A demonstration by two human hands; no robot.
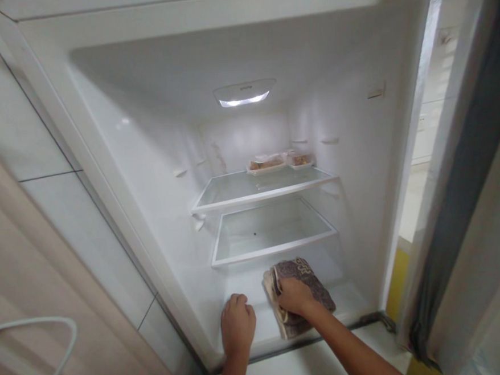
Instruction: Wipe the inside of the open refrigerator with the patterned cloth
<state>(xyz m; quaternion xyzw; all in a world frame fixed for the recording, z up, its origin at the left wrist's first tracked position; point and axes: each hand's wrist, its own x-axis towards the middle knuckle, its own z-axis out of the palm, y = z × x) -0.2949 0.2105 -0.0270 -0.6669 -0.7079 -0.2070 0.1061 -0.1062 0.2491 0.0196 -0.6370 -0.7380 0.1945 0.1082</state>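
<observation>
A folded brown towel with a beige pattern and border lies on the floor of the open fridge. My right hand rests over its left part, fingers bent around the folded edge. To the left of the towel and apart from it, my left hand is held with its fingers curled in, near the fridge's lower left wall. Nothing shows in that hand, though its palm side is hidden.
Above the hands sit a lower glass shelf and an upper glass shelf. Two wrapped food trays stand at the back of the upper one. A lamp glows overhead. The fridge door stands open at right; a tiled wall borders the left.
</observation>
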